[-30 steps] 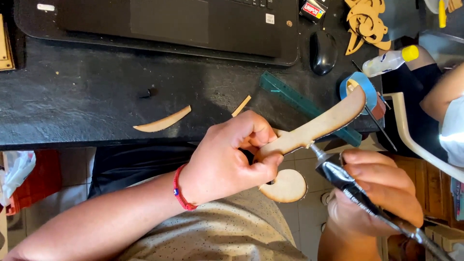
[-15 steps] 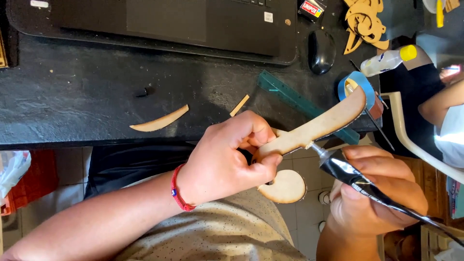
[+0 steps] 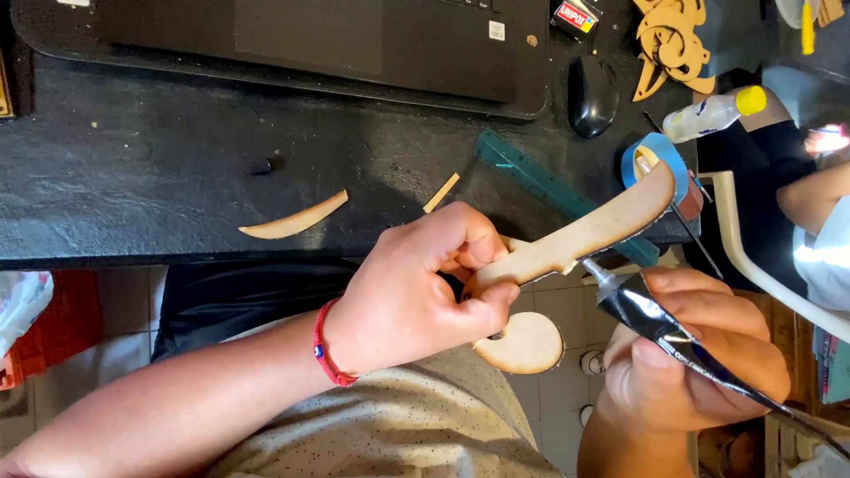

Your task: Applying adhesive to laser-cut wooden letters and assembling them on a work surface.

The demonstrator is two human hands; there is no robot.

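Note:
My left hand (image 3: 425,283) grips a long flat wooden cut-out (image 3: 575,243) with a round end (image 3: 524,343), held above my lap in front of the black desk (image 3: 133,204). My right hand (image 3: 691,363) squeezes a dark metallic glue tube (image 3: 655,320). The tube's nozzle touches the lower edge of the wooden piece near its middle. A red bracelet (image 3: 326,354) sits on my left wrist.
On the desk lie a curved wooden sliver (image 3: 292,219), a small stick (image 3: 441,192), a green ruler (image 3: 540,186), a blue tape roll (image 3: 657,155), a laptop (image 3: 336,44), a black mouse (image 3: 591,96), a white glue bottle (image 3: 713,113) and wooden cut-outs (image 3: 668,44). Another person's arm (image 3: 815,199) is at right.
The wooden piece and glue tube stay nearly in place; my right hand has shifted slightly, keeping the nozzle on the wood's edge.

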